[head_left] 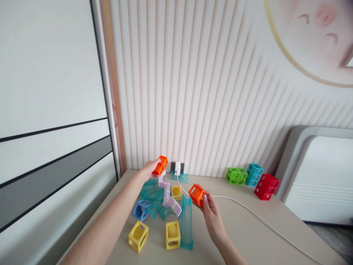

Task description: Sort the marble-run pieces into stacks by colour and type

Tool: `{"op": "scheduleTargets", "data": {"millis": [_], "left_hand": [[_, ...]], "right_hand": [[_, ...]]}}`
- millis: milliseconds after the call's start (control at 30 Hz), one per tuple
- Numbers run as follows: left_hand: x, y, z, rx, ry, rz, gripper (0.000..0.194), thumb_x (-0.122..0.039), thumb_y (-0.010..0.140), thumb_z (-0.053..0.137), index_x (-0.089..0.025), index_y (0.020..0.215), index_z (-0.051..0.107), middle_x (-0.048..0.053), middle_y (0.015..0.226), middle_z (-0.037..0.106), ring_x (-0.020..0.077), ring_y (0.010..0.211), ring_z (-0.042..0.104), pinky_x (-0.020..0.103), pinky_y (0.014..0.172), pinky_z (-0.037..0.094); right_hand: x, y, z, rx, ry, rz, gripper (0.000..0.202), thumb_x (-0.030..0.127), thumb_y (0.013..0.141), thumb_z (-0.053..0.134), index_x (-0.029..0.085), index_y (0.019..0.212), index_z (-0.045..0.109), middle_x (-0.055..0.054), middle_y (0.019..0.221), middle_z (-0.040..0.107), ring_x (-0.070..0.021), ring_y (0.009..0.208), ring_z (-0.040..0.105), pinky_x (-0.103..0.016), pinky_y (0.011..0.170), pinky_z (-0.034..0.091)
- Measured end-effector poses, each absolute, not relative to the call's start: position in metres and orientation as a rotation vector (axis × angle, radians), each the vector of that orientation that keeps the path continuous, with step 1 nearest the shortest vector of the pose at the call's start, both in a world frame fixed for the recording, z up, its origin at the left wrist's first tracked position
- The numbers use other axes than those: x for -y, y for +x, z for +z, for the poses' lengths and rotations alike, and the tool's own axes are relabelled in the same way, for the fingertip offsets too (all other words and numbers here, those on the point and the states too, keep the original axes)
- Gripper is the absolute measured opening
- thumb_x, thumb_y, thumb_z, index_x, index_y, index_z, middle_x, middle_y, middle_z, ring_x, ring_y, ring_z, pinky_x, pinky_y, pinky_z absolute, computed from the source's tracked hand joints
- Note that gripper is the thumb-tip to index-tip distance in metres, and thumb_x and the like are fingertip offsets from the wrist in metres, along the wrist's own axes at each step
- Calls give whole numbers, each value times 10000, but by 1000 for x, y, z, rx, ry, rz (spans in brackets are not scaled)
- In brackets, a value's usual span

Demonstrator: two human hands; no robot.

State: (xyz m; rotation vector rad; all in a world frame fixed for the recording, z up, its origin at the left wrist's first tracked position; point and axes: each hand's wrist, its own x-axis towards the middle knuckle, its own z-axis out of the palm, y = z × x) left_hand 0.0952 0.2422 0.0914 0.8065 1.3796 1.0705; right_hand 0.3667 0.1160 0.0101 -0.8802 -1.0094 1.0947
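Note:
My left hand [151, 168] is closed on an orange block [160, 165] with open sides, held above the far left part of the table. Closer in, my right hand [210, 208] grips another orange cube block [196, 194] by its right side. Between them lies a zigzag lilac piece [167, 193] on top of several clear teal track pieces [156, 198]. A small yellow cube [176, 192] sits beside the lilac piece. A straight teal track [187, 222] lies nearer me. Two yellow cubes [138, 236] and a blue cube [141, 210] rest at the front left.
Green [236, 176], turquoise [254, 174] and red [266, 187] blocks stand at the back right. A white charger [178, 168] is plugged in at the wall, and its cable [248, 209] runs across the table to the right. A white cabinet [55, 147] borders the left side.

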Motion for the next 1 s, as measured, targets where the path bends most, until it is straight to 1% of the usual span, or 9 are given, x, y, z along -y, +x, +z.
{"op": "scheduleTargets", "data": {"millis": [133,200,300,400,533,633,767,867,1000], "left_hand": [[-241,100,95,-1425,857,1128,289,-372,895,641,-95,918,719,140,729,781,203,553,711,214,370,415],[-237,103,97,-1422,871,1180,288,-378,911,617,-109,950,712,117,749,784,180,548,701,207,379,414],[-233,107,99,-1408,864,1223,298,-385,923,591,-114,970,705,99,745,779,158,508,670,203,368,400],[-231,109,100,-1379,823,1202,323,-401,922,574,-109,948,710,104,689,760,175,483,658,213,342,383],[-234,106,103,-1312,751,1149,363,-423,944,508,-120,916,707,101,627,729,196,467,656,220,318,376],[-236,102,107,-1259,709,1130,371,-446,943,501,-132,920,696,95,625,718,189,442,640,209,299,335],[-238,99,110,-1218,704,1145,369,-452,939,501,-133,912,684,88,637,709,159,401,596,190,283,248],[-238,100,107,-1232,740,1191,337,-437,924,537,-131,929,679,96,661,721,149,402,587,183,288,226],[-238,104,100,-1324,798,1274,288,-393,898,595,-118,879,680,62,551,675,114,335,503,178,296,174]], "right_hand": [[-114,365,16,822,-812,1193,507,669,699,799,251,973,716,-51,1010,756,-257,920,712,-415,846,590],[-110,364,20,801,-800,1247,521,667,709,794,244,998,705,-62,1023,764,-256,879,728,-419,837,587],[-105,364,25,806,-830,1319,560,669,723,783,231,1057,682,-95,1088,767,-246,766,741,-393,740,583],[-103,363,27,808,-866,1314,590,676,714,783,218,1069,671,-105,1083,772,-221,670,718,-357,654,559],[-103,363,25,834,-882,1284,594,708,731,745,211,1047,669,-79,898,780,-210,629,673,-328,600,522],[-103,363,23,857,-902,1262,579,722,746,719,211,1013,670,-61,790,755,-207,607,639,-321,575,502],[-103,364,21,866,-904,1259,544,711,766,708,214,983,662,-38,716,725,-199,602,616,-304,564,484],[-104,365,19,850,-892,1278,539,705,770,712,215,987,656,-27,699,716,-189,604,610,-290,566,475],[-105,364,16,837,-881,1291,536,704,760,722,214,965,651,-24,698,713,-178,587,600,-282,560,467]]}}
